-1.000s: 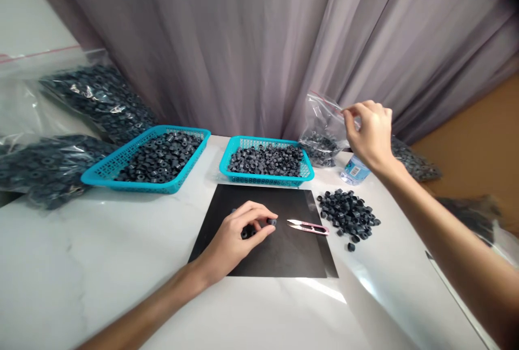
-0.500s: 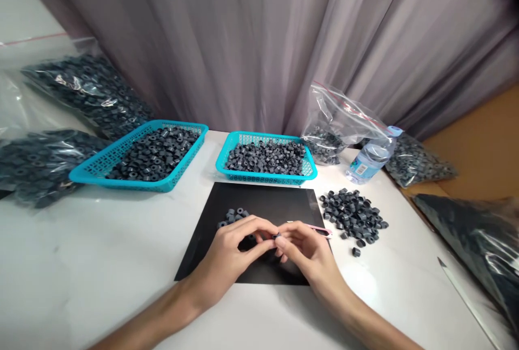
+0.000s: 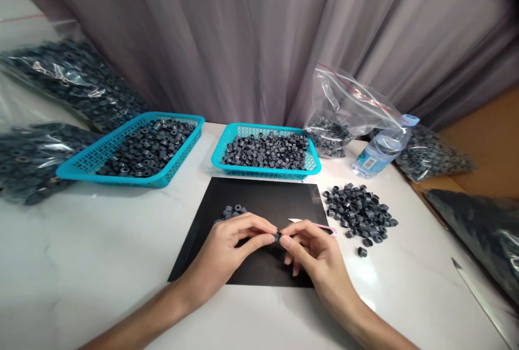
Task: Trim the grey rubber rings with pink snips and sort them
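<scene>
Over the black mat (image 3: 259,193), the fingertips of my left hand (image 3: 227,247) and my right hand (image 3: 314,247) meet around one small dark grey plastic piece (image 3: 277,236). Both hands pinch it between thumb and forefinger, which cover most of it. A small heap of similar grey ring-shaped pieces (image 3: 233,210) lies on the mat behind my left hand, partly hidden by it. Just beyond my right hand rests a pink-handled tool with a pale pointed tip (image 3: 298,221), perhaps tweezers or a cutter; my fingers hide part of it.
Two turquoise baskets (image 3: 164,180) (image 3: 265,170) of grey pieces stand behind the mat. Loose dark caps (image 3: 360,212) lie to the right, near a water bottle (image 3: 379,150) and a zip bag (image 3: 330,128). Filled bags (image 3: 77,80) stand at left; a white pointed strip (image 3: 478,296) lies at right.
The view has shifted slightly. My fingertips stay together on the small piece, which shows a little more between them. More of the pink-handled tool's pale tip is visible.
</scene>
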